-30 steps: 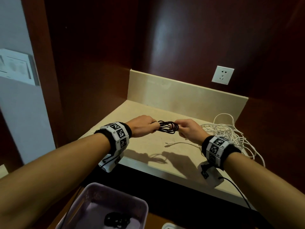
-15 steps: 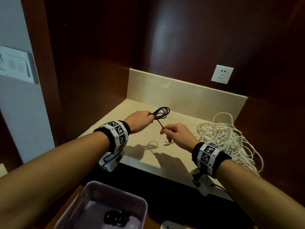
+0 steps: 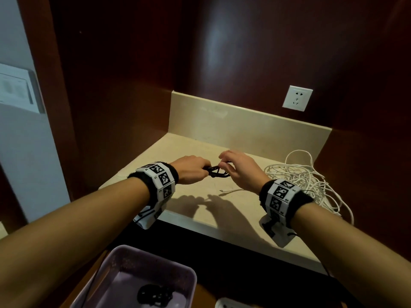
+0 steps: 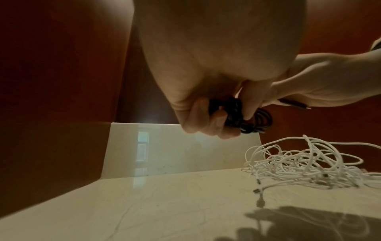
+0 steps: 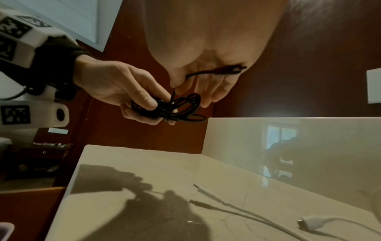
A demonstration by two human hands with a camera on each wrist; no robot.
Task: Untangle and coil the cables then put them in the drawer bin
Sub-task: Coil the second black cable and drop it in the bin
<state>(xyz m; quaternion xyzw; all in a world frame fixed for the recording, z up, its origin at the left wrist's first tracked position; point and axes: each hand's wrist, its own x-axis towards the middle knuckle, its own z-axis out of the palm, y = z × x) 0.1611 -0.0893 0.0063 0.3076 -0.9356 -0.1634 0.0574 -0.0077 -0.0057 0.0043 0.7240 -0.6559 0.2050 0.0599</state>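
Note:
A small coil of black cable [image 3: 216, 173] hangs above the beige counter [image 3: 200, 221], gripped by my left hand [image 3: 203, 171] at its left side. My right hand [image 3: 224, 165] is directly at the coil's right and pinches the cable's free end. In the right wrist view the plug [image 5: 228, 69] sticks out across my palm above the coil [image 5: 179, 109]. A tangle of white cables [image 3: 300, 181] lies on the counter's right side. The purple bin [image 3: 115, 272] sits below the counter's front edge with a coiled black cable [image 3: 154, 295] in it.
A wall socket [image 3: 297, 98] sits above the beige backsplash [image 3: 244, 127]. Dark wood walls close in the counter on the left, right and back. Loose white plug ends [image 3: 230, 191] lie under my right hand. A white object [image 3: 229, 304] shows at the bottom edge.
Half a second ago my right hand had drawn the free end out toward me, away from the coil. It is now back up against the coil, and the hands are together again.

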